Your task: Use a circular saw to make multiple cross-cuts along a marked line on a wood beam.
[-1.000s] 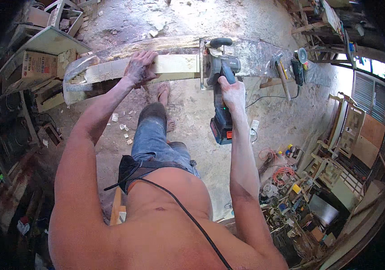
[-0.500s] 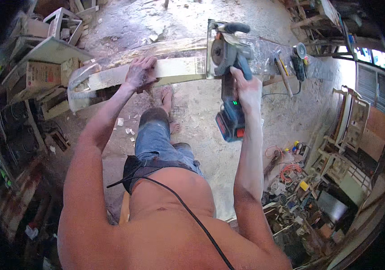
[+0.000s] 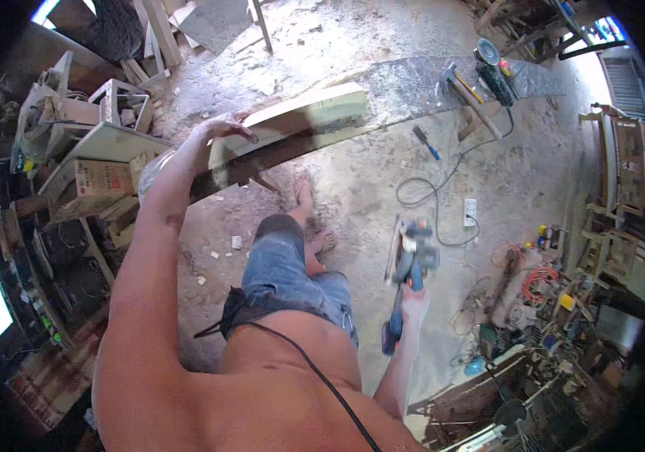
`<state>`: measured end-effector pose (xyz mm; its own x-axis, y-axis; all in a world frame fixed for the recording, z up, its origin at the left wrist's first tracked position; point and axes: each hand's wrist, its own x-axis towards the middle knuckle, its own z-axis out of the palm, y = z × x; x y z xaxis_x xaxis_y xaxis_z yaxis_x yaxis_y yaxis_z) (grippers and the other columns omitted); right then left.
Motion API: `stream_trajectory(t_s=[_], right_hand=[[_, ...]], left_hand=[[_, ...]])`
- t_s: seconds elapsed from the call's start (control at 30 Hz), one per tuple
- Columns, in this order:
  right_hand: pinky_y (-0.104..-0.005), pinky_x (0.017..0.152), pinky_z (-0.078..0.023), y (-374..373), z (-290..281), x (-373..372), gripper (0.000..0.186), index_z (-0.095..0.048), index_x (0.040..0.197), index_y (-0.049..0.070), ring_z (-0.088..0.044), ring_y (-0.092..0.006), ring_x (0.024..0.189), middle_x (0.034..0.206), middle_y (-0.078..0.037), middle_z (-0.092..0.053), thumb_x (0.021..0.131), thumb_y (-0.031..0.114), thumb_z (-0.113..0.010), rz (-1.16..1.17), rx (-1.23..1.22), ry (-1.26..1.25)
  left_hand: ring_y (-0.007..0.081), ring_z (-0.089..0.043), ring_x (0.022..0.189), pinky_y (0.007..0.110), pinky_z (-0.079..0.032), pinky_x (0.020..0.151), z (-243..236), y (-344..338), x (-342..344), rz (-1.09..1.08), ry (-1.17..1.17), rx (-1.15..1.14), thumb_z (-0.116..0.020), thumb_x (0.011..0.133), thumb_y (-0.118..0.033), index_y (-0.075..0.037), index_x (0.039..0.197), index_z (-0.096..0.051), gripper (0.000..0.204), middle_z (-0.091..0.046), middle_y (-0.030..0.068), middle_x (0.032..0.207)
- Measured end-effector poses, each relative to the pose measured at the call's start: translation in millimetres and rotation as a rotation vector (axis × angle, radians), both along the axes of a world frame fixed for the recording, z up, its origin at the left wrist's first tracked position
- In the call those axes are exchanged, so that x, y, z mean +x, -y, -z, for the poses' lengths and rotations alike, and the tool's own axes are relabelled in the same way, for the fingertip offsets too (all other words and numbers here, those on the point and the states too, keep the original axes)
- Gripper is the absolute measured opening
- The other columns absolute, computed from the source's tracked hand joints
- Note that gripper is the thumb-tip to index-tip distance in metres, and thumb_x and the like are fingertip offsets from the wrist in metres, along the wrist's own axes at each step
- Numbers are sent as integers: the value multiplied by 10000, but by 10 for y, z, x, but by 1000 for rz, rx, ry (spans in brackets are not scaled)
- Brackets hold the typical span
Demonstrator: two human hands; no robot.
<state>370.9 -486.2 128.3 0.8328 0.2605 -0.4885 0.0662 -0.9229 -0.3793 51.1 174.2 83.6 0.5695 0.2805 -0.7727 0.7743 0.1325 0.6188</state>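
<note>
My right hand (image 3: 413,303) grips the handle of a blue and black cordless circular saw (image 3: 417,260), slightly blurred, held low beside my right leg and away from the bench. A thick pale wooden beam (image 3: 311,108) lies along the narrow workbench (image 3: 405,84), its squared end toward the right. Over the beam's left part is my left hand (image 3: 226,129), fingers stretched out and apart from the thumb. Whether it touches the wood, I cannot tell.
A hammer (image 3: 472,99) and an angle grinder (image 3: 494,71) lie on the bench's right end. Below are a blue-handled chisel (image 3: 426,143) and a white power strip (image 3: 470,212) with a cord. A cardboard box (image 3: 104,178) stands left; tools and orange cable (image 3: 539,283) clutter the right.
The saw has come off the beam and moved down and right in my right hand. My left hand has loosened from the beam, its fingers now stretched. The view has shifted.
</note>
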Motion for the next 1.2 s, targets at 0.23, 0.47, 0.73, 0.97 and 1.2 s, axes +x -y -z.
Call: stream_trajectory(t_s=[0.23, 0.47, 0.73, 0.97, 1.2], right_hand=[[-370, 675, -528, 1794, 572, -739, 175, -748, 1022, 40, -665, -153, 742, 842, -35, -735, 897, 114, -845, 496, 60, -275], [-338, 538, -459, 1355, 446, -854, 188, -756, 1069, 27, -588, -117, 574, 741, 9, -657, 943, 134, -847, 547, 196, -301], [-289, 468, -364, -68, 134, -571, 123, -753, 1024, 60, -499, -51, 518, 691, 58, -591, 993, 151, -831, 214, 345, -393], [-400, 657, -507, -1388, -477, -419, 296, -767, 1040, -24, -646, -176, 687, 762, -99, -691, 984, 258, -839, -169, 192, -342], [-449, 734, -557, -2516, -773, -356, 477, -778, 1048, -73, -741, -246, 768, 801, -206, -731, 967, 394, -838, -368, 117, -287]], left_hand=[[221, -625, 1374, 386, -471, 1201, 234, -81, -44, -5, -16, 67, -949, 792, -403, -130, 1716, -552, 1041, -720, 96, 1484], [268, -636, 1385, 421, -501, 1188, 271, -94, -16, 92, -38, 230, -941, 799, -480, -112, 1676, -580, 1017, -710, 127, 1509], [228, -704, 1233, 423, -572, 1061, 87, 171, -48, -163, 14, -16, -943, 843, -428, -77, 1583, -649, 871, -758, 109, 1387], [295, -734, 1098, 429, -592, 973, 390, 274, -54, 95, -87, 677, -972, 782, -415, -40, 1362, -729, 732, -787, 160, 1208], [355, -673, 1327, 521, -505, 1140, 677, 1059, -154, 43, -14, 1237, -966, 699, -421, -127, 1386, -645, 813, -725, 142, 1337]])
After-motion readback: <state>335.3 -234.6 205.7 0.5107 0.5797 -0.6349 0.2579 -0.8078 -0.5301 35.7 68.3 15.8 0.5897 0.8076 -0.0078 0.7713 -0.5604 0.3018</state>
